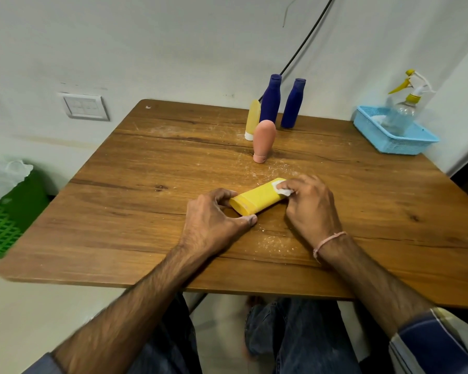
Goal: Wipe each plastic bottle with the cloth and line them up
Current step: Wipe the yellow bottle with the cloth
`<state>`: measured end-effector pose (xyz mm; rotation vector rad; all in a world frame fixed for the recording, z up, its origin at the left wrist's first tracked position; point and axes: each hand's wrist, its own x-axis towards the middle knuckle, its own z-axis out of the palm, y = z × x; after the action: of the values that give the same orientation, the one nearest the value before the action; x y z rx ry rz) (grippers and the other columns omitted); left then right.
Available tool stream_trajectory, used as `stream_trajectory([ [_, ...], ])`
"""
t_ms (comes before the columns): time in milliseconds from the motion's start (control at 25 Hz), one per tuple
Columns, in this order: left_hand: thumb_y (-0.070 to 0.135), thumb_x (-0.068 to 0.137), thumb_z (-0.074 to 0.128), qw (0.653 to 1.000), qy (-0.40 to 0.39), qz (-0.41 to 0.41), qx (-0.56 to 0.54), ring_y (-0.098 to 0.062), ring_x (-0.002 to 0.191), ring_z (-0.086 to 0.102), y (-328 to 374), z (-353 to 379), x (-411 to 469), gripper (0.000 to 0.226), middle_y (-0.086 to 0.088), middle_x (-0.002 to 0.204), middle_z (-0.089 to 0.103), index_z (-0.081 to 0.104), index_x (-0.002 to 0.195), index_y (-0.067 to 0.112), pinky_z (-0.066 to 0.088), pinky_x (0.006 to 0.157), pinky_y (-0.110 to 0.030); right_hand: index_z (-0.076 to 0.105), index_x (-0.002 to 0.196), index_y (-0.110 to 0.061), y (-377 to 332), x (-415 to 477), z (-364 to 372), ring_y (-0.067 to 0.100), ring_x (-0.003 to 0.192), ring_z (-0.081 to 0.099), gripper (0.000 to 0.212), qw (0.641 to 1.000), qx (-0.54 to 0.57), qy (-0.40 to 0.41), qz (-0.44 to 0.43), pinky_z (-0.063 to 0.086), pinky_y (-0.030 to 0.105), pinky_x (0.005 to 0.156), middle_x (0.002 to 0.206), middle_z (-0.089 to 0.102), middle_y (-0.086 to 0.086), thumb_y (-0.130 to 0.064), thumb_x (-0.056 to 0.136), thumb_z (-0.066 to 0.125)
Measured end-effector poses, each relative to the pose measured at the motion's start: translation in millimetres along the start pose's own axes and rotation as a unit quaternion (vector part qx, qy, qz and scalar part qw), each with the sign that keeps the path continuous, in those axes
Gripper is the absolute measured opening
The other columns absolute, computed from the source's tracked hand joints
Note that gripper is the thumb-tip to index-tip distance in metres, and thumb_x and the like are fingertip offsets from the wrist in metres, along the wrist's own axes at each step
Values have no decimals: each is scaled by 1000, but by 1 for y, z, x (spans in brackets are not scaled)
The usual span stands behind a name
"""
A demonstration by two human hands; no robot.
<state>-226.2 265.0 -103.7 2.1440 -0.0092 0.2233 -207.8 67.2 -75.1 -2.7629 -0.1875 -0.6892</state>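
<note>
The yellow bottle point(257, 197) lies on its side on the tabletop point(146, 184) close in front of me, between my hands. My left hand point(216, 220) grips its broad near end, fingers curled round it; my right hand point(308, 203) has its fingers bunched tight, pinching the small white cloth point(283, 188) against the far end. The bottle looks smooth, so I reckon a hard stroke could slide or roll it out of my left grip. The cloth is small enough to slip from my pinch. The pink bottle point(264, 139) stands just beyond, with the pale yellow bottle point(252, 118) and two blue bottles point(272, 99) behind it. A skidding bottle could topple them.
</note>
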Motion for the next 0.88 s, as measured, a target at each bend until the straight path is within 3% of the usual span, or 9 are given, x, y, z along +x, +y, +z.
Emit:
stream_trajectory([
  [80,49,67,90,1000,5,-2,-8,-7,85,66,1,0,-1,66,10,105,71,69,125,25,52,64,-18,75,107,-12,-22,-11,2,23,98,56,36,1000,21,-9,3,50,36,86,97,69,5,8,81,58],
  [240,52,64,88,1000,6,5,-26,0,74,65,0,-1,-2,64,11,97,73,72,119,24,48,57,-14,73,111,-11,-42,-42,-3,18,94,53,39,986,91,-41,-136,48,27,80,97,66,2,9,80,60],
  [320,50,66,89,1000,1,4,-13,-4,84,65,0,0,-1,66,11,103,71,70,124,25,48,61,-15,72,112,-11,-16,-23,-2,19,97,53,39,994,43,-24,-99,51,32,84,100,67,4,9,81,59],
  [440,50,67,89,1000,-4,2,0,-8,96,64,2,0,0,68,13,104,65,67,127,27,54,72,-21,70,116,-12,9,8,-2,21,102,52,38,998,-43,-11,40,49,35,89,108,68,6,4,85,55],
  [520,48,67,90,1000,-3,4,3,-8,94,64,2,-1,-2,66,14,103,65,67,125,27,55,72,-22,71,113,-13,-13,7,1,19,101,51,35,999,-21,-26,20,47,32,87,106,69,3,3,85,56],
  [680,41,66,91,1000,1,22,3,-5,79,66,2,-1,-3,58,11,97,70,67,117,28,58,66,-24,74,106,-16,-45,-14,-1,15,98,53,38,984,110,-80,-119,44,26,86,100,69,-2,10,81,60],
  [880,39,68,91,999,2,33,15,-9,85,62,3,0,-3,70,7,108,64,61,129,24,53,67,-21,73,110,-18,-10,20,5,18,107,53,36,1000,2,-29,-4,42,28,92,109,70,0,4,87,57],
])
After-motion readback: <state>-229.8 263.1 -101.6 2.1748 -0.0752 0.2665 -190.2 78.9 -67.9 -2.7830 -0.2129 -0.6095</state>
